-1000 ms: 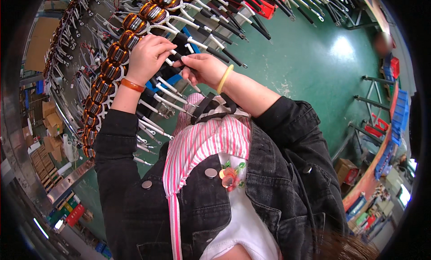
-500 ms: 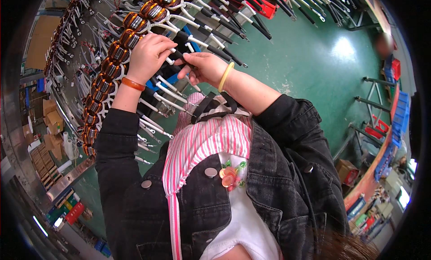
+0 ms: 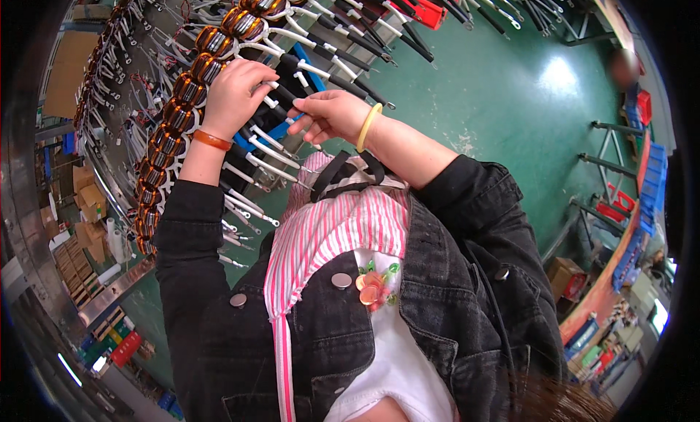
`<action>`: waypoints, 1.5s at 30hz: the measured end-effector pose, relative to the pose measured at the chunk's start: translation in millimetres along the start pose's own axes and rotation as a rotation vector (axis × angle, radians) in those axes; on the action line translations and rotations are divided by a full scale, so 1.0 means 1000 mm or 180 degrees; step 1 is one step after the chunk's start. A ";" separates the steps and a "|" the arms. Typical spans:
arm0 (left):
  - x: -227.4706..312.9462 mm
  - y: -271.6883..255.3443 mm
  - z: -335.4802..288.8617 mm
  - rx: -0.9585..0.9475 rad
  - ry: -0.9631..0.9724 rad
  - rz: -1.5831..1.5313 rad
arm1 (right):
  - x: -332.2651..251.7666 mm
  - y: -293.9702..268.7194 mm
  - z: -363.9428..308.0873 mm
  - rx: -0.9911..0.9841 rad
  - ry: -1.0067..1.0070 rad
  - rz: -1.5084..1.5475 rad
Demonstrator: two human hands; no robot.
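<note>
A row of coils wound with copper wire (image 3: 180, 115) runs diagonally past my hands, with white cables coming off toward me. My left hand (image 3: 237, 94) is closed in a pinch at one white cable (image 3: 273, 84), close to the coils; its fingers partly hide the grip. Farther along the same cable, the thumb and fingers of my right hand (image 3: 334, 117) are at the end of a black sleeve (image 3: 286, 97). Neighbouring cables carry black sleeves (image 3: 346, 85) too, and several end in metal ring lugs (image 3: 390, 105).
Behind the cables is a blue bin (image 3: 310, 70), partly hidden. A red bin (image 3: 430, 15) lies at the top. Another row of coils (image 3: 109, 39) stands at the far left. Cardboard boxes (image 3: 91, 203) are stacked at left; blue trays (image 3: 652, 188) line the right side.
My right hand has shifted slightly down the sleeve, and its fingers have loosened a little. My left hand has moved slightly left and down, along with the cables.
</note>
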State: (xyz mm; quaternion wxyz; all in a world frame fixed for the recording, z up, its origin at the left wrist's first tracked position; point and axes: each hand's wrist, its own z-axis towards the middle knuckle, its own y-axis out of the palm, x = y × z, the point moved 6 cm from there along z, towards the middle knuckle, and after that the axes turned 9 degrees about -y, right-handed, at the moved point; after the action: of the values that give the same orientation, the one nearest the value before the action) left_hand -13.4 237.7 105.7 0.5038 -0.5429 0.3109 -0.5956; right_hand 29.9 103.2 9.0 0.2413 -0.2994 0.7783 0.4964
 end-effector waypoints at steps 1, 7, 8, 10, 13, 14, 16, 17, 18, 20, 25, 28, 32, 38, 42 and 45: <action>0.000 0.000 -0.001 -0.0001 0.0000 0.0007 | 0.002 0.000 0.000 -0.0005 -0.0003 0.0002; 0.001 0.001 -0.001 -0.0015 -0.0049 -0.0025 | 0.005 -0.002 0.002 -0.0028 0.0005 -0.0022; 0.001 0.000 0.000 -0.0002 -0.0026 -0.0015 | 0.005 -0.002 0.003 -0.0033 -0.0003 -0.0033; 0.002 0.000 -0.001 0.0007 -0.0002 -0.0003 | 0.006 -0.004 0.003 -0.0038 -0.0011 -0.0040; 0.003 0.003 0.000 -0.0162 -0.0164 -0.0003 | 0.001 -0.004 -0.004 -0.0106 0.0027 -0.0075; 0.011 -0.001 -0.003 0.0016 -0.0102 0.0236 | 0.000 -0.001 -0.014 -0.0163 0.0236 -0.0301; 0.021 -0.006 -0.009 0.0093 -0.0165 0.0453 | -0.002 0.000 -0.039 -0.0377 0.0398 -0.0887; 0.029 -0.009 -0.014 0.0199 -0.0104 0.0648 | -0.004 -0.003 -0.052 -0.0363 0.0474 -0.1087; 0.033 -0.011 -0.018 0.0246 -0.0272 0.0528 | -0.002 -0.010 -0.063 -0.0378 0.0474 -0.1181; 0.031 -0.005 -0.032 0.0319 -0.0630 0.0249 | 0.007 -0.028 -0.079 -0.0384 0.0494 -0.1283; 0.028 -0.012 -0.058 0.0581 -0.0834 -0.0138 | 0.027 -0.060 -0.102 -0.0099 0.0439 -0.1018; 0.020 -0.011 -0.067 0.0590 -0.1589 -0.0765 | 0.027 -0.074 -0.110 0.0094 0.0192 -0.0917; 0.048 -0.002 -0.056 0.0414 -0.1773 -0.0650 | 0.015 -0.090 -0.117 0.0388 -0.0077 -0.1115; 0.078 0.041 -0.072 -0.0227 -0.1882 0.0472 | 0.012 -0.114 -0.130 0.0513 -0.0146 -0.1538; 0.084 0.051 -0.084 -0.0287 -0.1725 0.1125 | 0.019 -0.129 -0.135 0.0418 -0.0037 -0.1567; 0.077 0.051 -0.095 -0.0364 -0.1782 0.1329 | 0.016 -0.132 -0.131 0.0302 0.0020 -0.1629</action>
State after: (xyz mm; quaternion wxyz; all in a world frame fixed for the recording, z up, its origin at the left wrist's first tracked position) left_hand -83.8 133.0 63.7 0.6492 -0.6372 0.2979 -0.2894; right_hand 101.0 -64.3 -33.6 0.3704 -0.4764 0.7003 0.3813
